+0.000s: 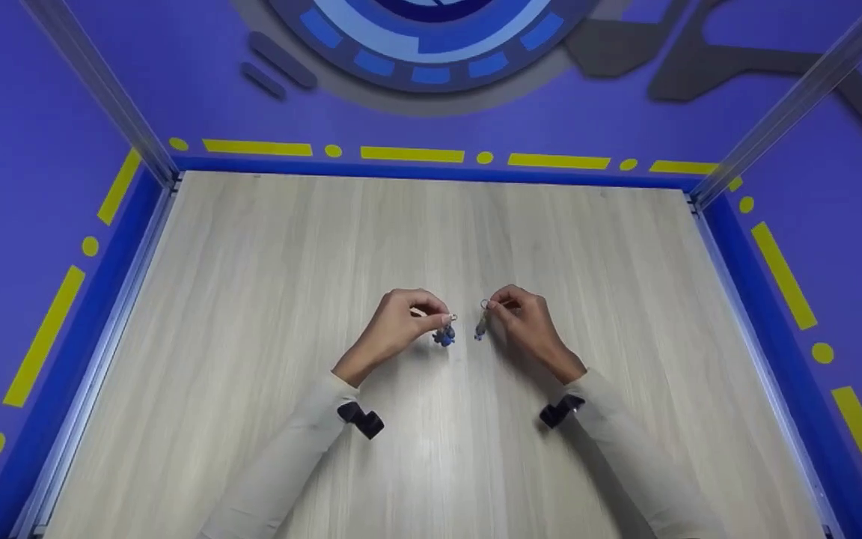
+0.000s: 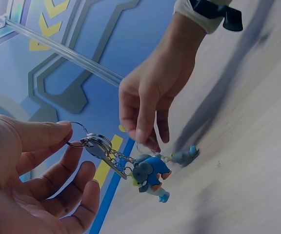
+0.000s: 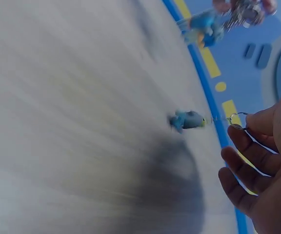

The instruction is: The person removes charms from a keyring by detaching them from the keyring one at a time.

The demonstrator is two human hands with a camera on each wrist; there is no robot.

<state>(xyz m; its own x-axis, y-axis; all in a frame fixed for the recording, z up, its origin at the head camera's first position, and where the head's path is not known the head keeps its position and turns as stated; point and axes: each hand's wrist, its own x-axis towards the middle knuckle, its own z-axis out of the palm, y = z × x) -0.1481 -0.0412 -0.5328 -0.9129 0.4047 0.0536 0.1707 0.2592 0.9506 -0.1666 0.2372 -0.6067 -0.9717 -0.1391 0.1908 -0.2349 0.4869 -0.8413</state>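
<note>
My left hand (image 1: 401, 318) pinches a large metal key ring (image 2: 83, 127) between thumb and forefinger. From it hang a silver key (image 2: 99, 150), several smaller rings and short chains with small figures. One is a grey elephant charm (image 2: 150, 170) in blue clothing; a paler figure with blue feet (image 2: 163, 196) is partly hidden behind it. Across a small gap, my right hand (image 1: 527, 314) pinches a single split ring (image 3: 237, 126). A grey figure charm with blue feet (image 3: 193, 120) dangles from its short chain. Both bunches hang over the table.
The pale wood-grain table (image 1: 289, 247) lies beneath both hands. Blue panels (image 1: 476, 112) with yellow stripes stand around its back and sides, with metal posts (image 1: 102, 82) at the corners. Black wrist cameras (image 1: 361, 420) sit on both sleeves.
</note>
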